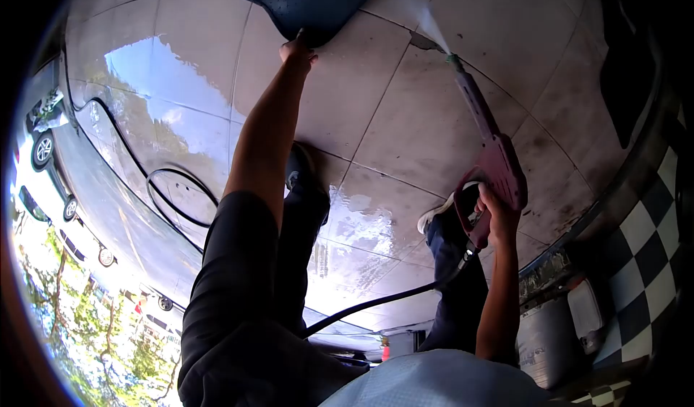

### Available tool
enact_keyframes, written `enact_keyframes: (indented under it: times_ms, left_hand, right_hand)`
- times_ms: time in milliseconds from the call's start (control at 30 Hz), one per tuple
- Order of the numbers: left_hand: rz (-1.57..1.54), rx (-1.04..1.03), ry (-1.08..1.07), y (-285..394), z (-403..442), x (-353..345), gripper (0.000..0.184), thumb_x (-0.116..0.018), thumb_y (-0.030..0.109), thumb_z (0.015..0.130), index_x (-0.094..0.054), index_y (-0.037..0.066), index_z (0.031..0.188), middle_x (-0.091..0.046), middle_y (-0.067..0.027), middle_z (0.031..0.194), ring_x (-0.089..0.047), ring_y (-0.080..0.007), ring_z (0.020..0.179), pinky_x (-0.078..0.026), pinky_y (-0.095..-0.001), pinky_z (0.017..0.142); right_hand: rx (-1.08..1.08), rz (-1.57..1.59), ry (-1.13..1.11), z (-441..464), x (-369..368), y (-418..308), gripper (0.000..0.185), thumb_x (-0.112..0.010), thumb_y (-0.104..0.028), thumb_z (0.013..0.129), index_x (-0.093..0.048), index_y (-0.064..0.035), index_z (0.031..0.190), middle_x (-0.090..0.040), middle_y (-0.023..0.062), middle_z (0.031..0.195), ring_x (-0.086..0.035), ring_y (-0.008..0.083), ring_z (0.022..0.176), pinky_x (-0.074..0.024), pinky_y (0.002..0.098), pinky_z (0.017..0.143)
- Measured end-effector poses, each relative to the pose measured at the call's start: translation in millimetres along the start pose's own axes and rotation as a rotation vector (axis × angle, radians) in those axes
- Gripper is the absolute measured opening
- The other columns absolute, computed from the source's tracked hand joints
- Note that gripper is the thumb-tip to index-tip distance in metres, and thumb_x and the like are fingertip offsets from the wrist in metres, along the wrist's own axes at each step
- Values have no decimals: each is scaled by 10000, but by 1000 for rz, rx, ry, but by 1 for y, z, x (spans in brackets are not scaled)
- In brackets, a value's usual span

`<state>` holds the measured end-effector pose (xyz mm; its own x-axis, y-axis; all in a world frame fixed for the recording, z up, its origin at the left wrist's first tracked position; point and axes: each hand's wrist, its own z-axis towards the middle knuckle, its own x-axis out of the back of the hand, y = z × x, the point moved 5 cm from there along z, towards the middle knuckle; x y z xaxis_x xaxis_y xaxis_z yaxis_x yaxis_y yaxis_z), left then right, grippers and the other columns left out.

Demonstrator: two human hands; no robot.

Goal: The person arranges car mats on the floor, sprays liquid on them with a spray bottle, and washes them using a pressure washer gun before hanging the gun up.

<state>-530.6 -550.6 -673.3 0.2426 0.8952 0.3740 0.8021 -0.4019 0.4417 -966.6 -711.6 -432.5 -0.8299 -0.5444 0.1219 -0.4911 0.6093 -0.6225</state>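
My right hand [497, 213] is wrapped round the grip of a dark red pressure washer gun [502, 167]. Its lance points up and away, and a white spray [431, 27] fans out from the green nozzle tip. A black hose [383, 301] runs from the base of the grip across in front of my legs. With my left hand [297, 51] I grip the near edge of a dark car floor mat [318, 2], wet with droplets; its far part is cut off by the top of the view.
Wet pale floor tiles [405, 129] lie under my shoes. More black hose [173, 183] loops on the left, with parked cars [54, 168] beyond. Another dark mat-like shape [622, 82] stands at the right, near a checkered wall [643, 262] and a grey container [553, 342].
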Motion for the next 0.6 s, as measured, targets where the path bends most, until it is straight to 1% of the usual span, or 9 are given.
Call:
enact_keyframes:
  times_ms: [100,167,267,300,333,433,500,567,600]
  left_hand:
    - [-17,8,-101,14,-1,-17,360,-648,351,790,-503,33,705,-450,-54,517,-441,-155,415,-351,-278,355]
    - [35,8,-100,23,-5,-26,316,-647,341,795,-493,72,734,-445,-40,546,-428,-147,431,-348,-280,378]
    - [11,53,-206,35,-7,-32,307,-588,354,835,-475,108,691,-408,-13,519,-372,-130,413,-284,-252,386]
    - [16,84,-234,37,-9,-28,308,-576,356,842,-471,115,684,-397,-6,512,-359,-126,410,-271,-248,388]
    - [40,85,-245,37,-11,-29,319,-547,342,859,-437,127,651,-350,11,492,-324,-118,414,-240,-245,396]
    - [-128,187,-504,35,-23,-39,292,-585,278,836,-438,110,648,-368,-10,500,-359,-126,425,-278,-250,390]
    - [-147,205,-564,34,-34,-49,309,-557,270,856,-412,121,627,-348,-2,501,-336,-122,430,-263,-245,406]
    - [-179,267,-672,34,-28,-55,311,-553,273,859,-413,120,626,-346,2,501,-334,-123,427,-263,-246,411]
    - [-126,245,-657,37,-44,-51,336,-561,296,854,-401,116,620,-337,-3,515,-351,-131,470,-313,-266,424]
  right_hand:
    - [-11,-57,43,-23,9,29,216,-651,-92,774,-546,-27,951,-457,-17,567,-451,80,511,-402,238,490]
    - [-36,-215,-19,-41,-9,30,289,-667,-123,763,-541,-19,1002,-497,2,632,-466,74,534,-408,236,484]
    - [66,-216,-225,-38,-31,17,409,-685,-130,744,-523,-32,1107,-553,46,785,-490,79,543,-405,230,455]
    - [40,-186,-108,-31,-27,15,380,-670,-107,750,-525,-28,1092,-543,35,743,-482,77,531,-390,227,438]
    - [29,-177,-101,-21,-23,21,373,-664,-100,750,-524,-28,1089,-537,30,728,-475,76,526,-383,227,430]
    - [117,-90,-129,-12,-29,-7,343,-659,-78,744,-525,-24,1055,-526,11,696,-458,73,503,-368,226,424]
    - [115,-91,-135,-18,-34,-26,340,-661,-73,741,-526,-22,1049,-524,5,694,-451,70,497,-371,224,430]
    - [49,-75,-5,-6,-15,-30,350,-670,-85,744,-522,-18,1055,-511,-6,674,-439,70,500,-376,226,446]
    - [65,-43,69,0,-3,-35,320,-668,-88,752,-531,-18,1033,-508,-8,666,-435,71,496,-376,224,452]
